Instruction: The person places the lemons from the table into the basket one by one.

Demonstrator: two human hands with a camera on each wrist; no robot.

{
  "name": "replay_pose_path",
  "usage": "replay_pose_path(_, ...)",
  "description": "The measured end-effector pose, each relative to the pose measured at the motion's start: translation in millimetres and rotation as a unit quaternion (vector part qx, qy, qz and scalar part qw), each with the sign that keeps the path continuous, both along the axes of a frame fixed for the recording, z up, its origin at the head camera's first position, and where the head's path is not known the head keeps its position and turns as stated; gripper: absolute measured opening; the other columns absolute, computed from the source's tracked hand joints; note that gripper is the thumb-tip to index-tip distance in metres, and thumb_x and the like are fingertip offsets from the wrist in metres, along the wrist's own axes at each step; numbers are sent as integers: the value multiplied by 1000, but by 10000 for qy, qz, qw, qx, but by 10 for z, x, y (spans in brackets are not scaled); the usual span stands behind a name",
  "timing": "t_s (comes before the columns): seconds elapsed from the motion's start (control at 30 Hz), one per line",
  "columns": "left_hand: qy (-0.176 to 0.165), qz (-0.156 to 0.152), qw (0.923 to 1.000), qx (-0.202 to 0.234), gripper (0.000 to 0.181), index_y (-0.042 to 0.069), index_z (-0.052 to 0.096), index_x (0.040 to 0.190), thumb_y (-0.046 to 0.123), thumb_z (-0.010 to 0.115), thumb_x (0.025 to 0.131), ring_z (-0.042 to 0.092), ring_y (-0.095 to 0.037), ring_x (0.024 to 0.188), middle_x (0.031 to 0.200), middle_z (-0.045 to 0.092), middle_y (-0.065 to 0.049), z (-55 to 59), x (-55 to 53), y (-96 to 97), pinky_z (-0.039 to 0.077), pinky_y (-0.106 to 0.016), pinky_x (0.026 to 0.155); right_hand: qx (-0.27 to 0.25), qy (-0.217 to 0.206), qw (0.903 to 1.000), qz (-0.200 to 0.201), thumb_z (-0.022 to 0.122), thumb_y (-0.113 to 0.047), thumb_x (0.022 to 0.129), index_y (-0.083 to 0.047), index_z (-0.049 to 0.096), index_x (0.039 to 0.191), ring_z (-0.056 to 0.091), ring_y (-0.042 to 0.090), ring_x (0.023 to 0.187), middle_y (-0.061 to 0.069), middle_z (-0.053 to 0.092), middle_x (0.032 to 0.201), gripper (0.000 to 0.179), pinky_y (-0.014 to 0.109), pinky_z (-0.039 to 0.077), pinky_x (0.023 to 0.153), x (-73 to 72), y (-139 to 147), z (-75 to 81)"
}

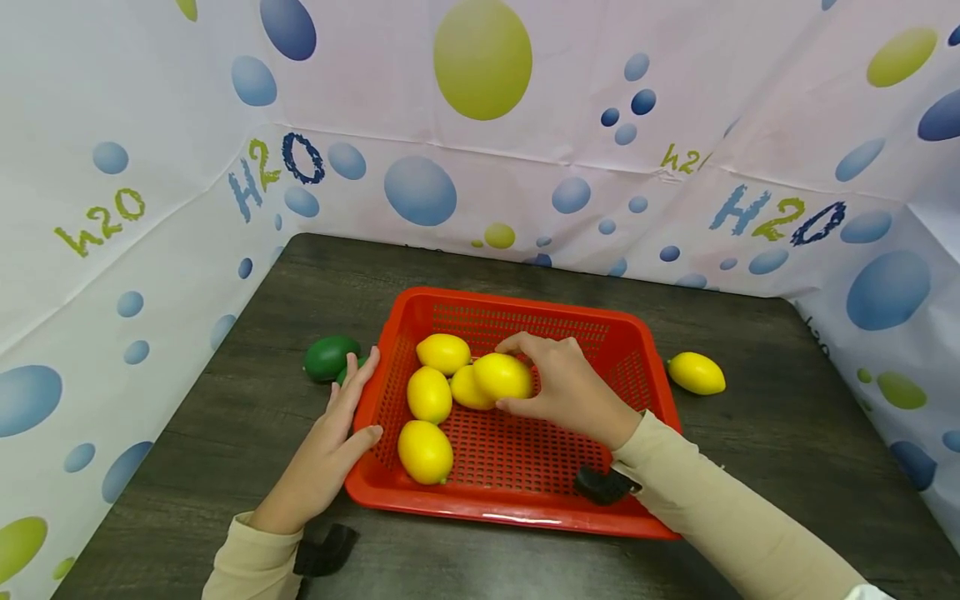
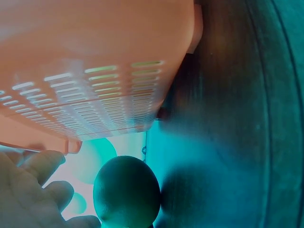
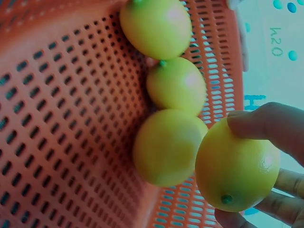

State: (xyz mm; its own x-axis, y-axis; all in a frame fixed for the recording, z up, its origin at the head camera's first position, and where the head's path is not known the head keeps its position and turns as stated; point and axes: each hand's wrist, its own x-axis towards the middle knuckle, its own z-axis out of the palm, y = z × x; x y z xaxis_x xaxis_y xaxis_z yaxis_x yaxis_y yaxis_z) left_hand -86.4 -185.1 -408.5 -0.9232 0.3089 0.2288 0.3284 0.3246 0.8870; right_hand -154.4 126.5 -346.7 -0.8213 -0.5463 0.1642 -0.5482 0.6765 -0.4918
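Note:
My right hand [image 1: 558, 379] pinches a yellow lemon [image 1: 502, 377] between thumb and fingers, inside a red perforated plastic basket [image 1: 517, 508]. In the right wrist view the held lemon [image 3: 237, 166] shows its stem end, with the thumb on one side and fingers on the other. Several other lemons [image 1: 425, 452] lie along the basket's left side and back left; one is partly hidden behind the held lemon. My left hand [image 1: 326, 450] rests on the basket's left rim, fingers extended. Just past its fingertips sits a dark green lime [image 1: 330, 358], with a second green one mostly covered by the fingers.
One lemon [image 1: 697, 373] lies on the dark wooden table [image 1: 225, 467], right of the basket. White sheeting [image 1: 570, 167] printed with bubbles and H2O lettering stands around the table's back and sides. A dark wrist device [image 1: 602, 484] overlaps the basket's front right.

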Motion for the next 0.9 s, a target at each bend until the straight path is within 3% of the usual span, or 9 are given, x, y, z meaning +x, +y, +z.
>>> replay_pose_path(0.37,47,12,10000,-11,79,24,15,167,2,52,101,-9,-36,157,172,9,-2,-13,-2,-4,-11,-66,120,64,-433,9990,124,90,-26,81,-15,62,126,62,14,99,-1,71,118,54,46,38,92,46,-33,-59)
replay_pose_path(0.9,70,1,10000,-21,79,24,14,167,2,50,101,-9,-36,157,172,9,-6,-5,-3,-2,-10,-67,120,4,-996,9933,585,89,-30,82,-19,63,128,62,12,106,-8,68,123,54,50,41,99,28,-68,-115)
